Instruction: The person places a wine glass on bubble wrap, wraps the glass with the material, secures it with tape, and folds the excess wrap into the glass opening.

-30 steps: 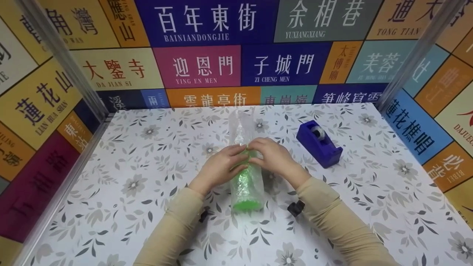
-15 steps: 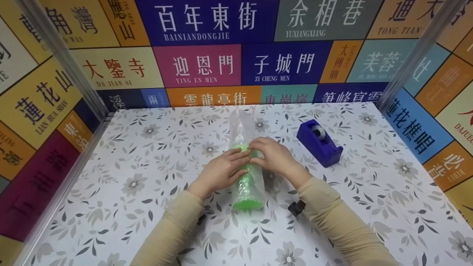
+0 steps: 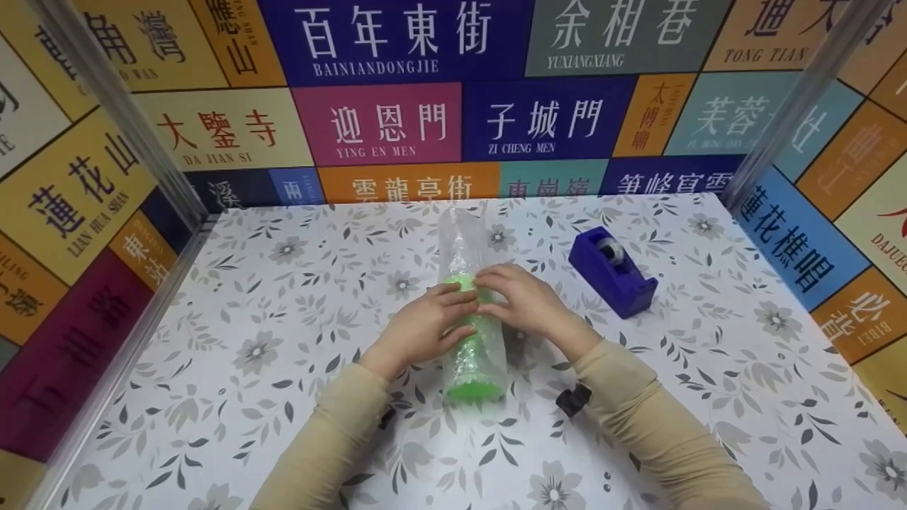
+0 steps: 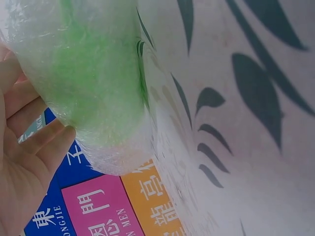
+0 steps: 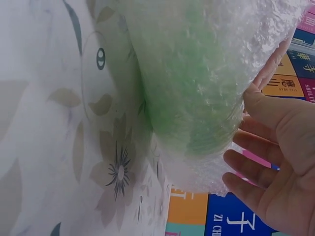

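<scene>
Left hand [image 3: 427,324]: loosely spread, touching bubble wrap [image 3: 463,244]; slightly lower along it than one second ago.
Bubble wrap: lying on the surface [image 3: 212,418] between both hands, around a green object [image 3: 473,390].
Right hand [image 3: 521,301]: loosely spread, also only touching.
Tape dispenser [image 3: 622,292]: blue, holding a roll [image 3: 617,253].
Tan sign [image 3: 765,42]: reading "TONG TIAN".

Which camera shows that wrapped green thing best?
The head view: the wrapped green thing shows end to end there, though the left hand and right hand partly cover it. Both wrist views show it closer, but cut off at the top.
</scene>
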Tool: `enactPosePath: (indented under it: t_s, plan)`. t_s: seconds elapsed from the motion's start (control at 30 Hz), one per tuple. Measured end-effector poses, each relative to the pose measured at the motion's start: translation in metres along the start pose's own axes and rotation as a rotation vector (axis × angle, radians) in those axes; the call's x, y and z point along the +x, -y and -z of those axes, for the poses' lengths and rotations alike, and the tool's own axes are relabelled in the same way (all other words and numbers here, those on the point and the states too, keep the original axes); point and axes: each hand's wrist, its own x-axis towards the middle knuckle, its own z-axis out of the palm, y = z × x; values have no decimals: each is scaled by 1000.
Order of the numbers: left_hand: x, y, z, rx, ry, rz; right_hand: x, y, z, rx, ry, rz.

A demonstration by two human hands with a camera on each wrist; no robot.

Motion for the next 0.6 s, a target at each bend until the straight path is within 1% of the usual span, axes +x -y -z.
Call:
enactPosePath:
  t_s: [0.13, 0.3, 0.53, 0.6]
  plan:
    - [-1, 0, -1, -8, -5, -2, -7, -5, 2, 72, -22, -9]
    - [-2, 0, 0, -23, -7, 5, -19, -12, 10, 163, -91, -35]
    - [-3, 0, -1, -38, -10, 16, -39, -23, 24, 220, -158, -92]
    - [-4, 1, -2, -47, -11, 15, -45, -27, 27, 230, -177, -97]
